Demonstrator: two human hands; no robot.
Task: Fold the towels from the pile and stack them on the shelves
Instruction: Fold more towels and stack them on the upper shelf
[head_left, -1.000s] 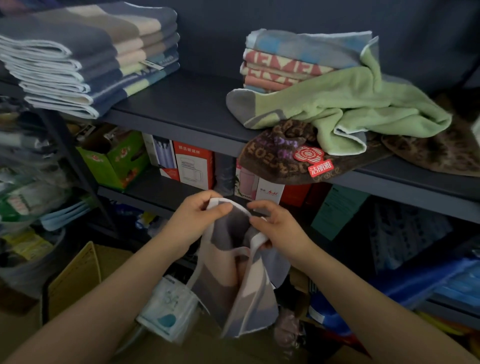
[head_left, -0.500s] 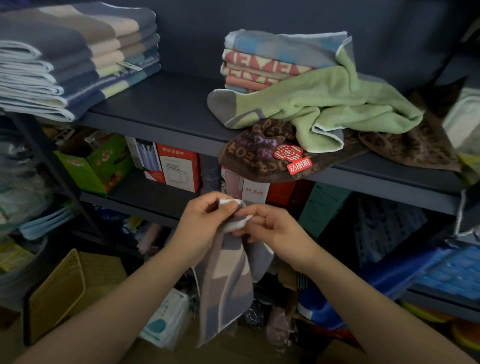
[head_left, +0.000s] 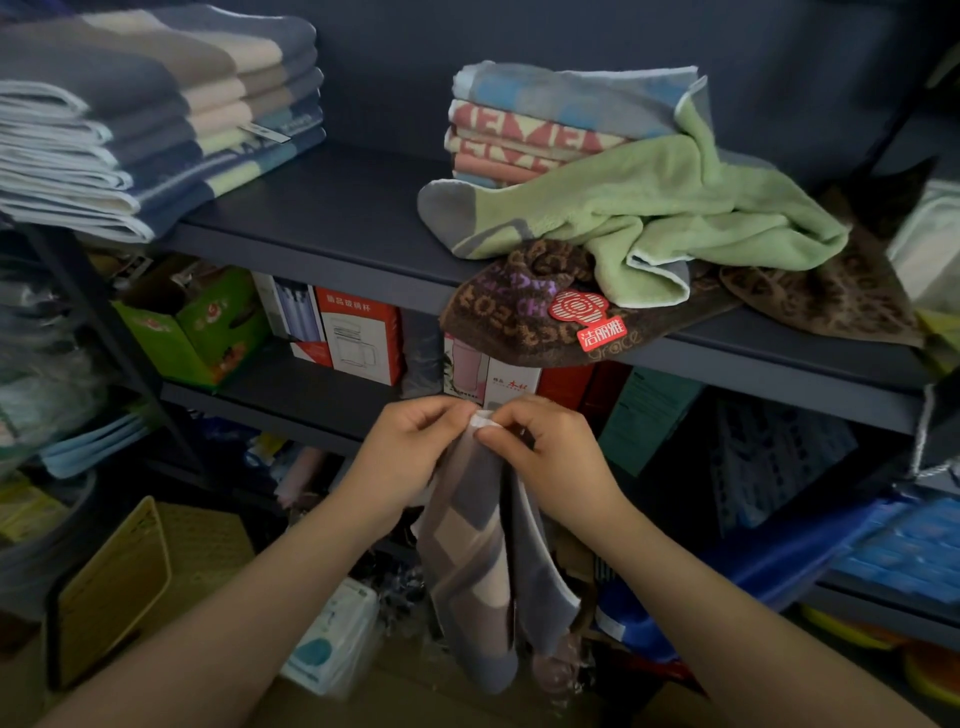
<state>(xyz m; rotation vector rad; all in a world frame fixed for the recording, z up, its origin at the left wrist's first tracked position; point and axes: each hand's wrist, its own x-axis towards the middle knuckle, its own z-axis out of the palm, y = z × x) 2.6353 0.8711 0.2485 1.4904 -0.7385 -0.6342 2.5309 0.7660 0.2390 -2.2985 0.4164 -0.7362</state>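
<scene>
**Two hands, one towel, held up below the shelf**

Both hands meet in front of the shelving. The left hand (head_left: 415, 447) and the right hand (head_left: 545, 447) each pinch the top edge of one grey-and-beige checked towel (head_left: 467, 566), their fingertips nearly touching at its white hem. The towel hangs straight down from that pinch, doubled lengthwise, its lower end free in the air between the forearms.

On the upper shelf (head_left: 332, 213) there are two folded stacks. At the left sits a stack of striped towels (head_left: 156, 119) in grey, beige and blue (about six layers can be counted at the folded edge, though the lowest ones blur together). Toward the middle stands a smaller stack of patterned towels (head_left: 545, 124), roughly five layers, with a blue-grey one on top and pink lettered ones beneath.

Beside and partly against that smaller stack lies the unfolded pile: one green towel (head_left: 675, 208) crumpled on top, one brown towel (head_left: 519, 312) with a red label drooping over the shelf's front edge, and one leopard-print brown towel (head_left: 841, 296) spread to the right.

The lower shelf holds several cartons, among them one green box (head_left: 208, 322) and one red-and-white box (head_left: 363, 338).
</scene>
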